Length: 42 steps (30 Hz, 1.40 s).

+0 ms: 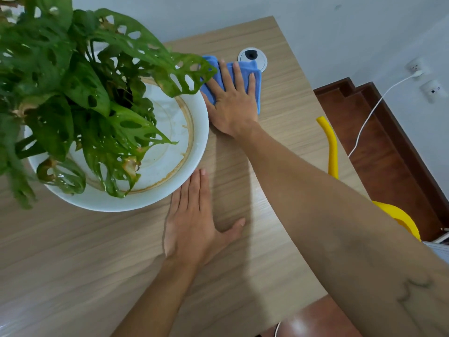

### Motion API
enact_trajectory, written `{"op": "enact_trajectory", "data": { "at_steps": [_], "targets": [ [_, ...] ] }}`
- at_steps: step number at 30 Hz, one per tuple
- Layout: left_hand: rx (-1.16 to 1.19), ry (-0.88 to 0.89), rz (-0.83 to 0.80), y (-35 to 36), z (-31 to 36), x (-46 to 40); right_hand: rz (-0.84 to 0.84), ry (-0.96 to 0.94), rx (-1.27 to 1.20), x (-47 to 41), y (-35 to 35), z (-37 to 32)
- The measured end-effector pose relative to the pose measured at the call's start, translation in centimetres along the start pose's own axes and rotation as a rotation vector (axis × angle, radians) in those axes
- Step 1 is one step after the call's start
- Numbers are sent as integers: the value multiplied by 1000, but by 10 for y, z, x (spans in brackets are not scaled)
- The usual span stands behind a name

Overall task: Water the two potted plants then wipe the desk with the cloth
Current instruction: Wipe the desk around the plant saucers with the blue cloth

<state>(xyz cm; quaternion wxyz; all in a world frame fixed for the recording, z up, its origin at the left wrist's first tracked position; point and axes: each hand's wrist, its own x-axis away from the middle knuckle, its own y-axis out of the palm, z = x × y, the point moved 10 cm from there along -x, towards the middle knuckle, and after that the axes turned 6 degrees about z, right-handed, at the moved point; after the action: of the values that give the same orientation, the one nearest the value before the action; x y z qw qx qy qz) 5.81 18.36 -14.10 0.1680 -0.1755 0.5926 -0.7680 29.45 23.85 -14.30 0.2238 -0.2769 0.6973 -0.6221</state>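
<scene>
Plant (80,93) in white saucer (194,152)

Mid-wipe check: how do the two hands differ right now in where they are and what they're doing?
The right hand lies flat on the blue cloth far back near the cable grommet; the left hand rests bare on the desk. The left hand's fingertips reach the white saucer; the right sits beside its far rim. Both are flat, palms down.

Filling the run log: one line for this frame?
phase: wiping | right hand: flat on cloth, beside saucer | left hand: flat on desk
</scene>
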Motion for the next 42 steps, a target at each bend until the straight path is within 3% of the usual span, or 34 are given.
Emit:
{"op": "enact_trajectory", "data": {
  "at_steps": [11, 20, 33, 42],
  "targets": [
    [42, 33, 138, -20, -19, 36, 33, 11, -2, 82, 3, -2],
    [148, -287, 239, -33, -137, 101, 59, 106, -39, 173, 7, -12],
    [80, -401, 235, -60, -258, 191, 114, 203, 5, 269, 25, -130],
    [58, -548, 270, -87, -373, 265, 54, 73, 7, 282, 42, -256]
  ]
}}
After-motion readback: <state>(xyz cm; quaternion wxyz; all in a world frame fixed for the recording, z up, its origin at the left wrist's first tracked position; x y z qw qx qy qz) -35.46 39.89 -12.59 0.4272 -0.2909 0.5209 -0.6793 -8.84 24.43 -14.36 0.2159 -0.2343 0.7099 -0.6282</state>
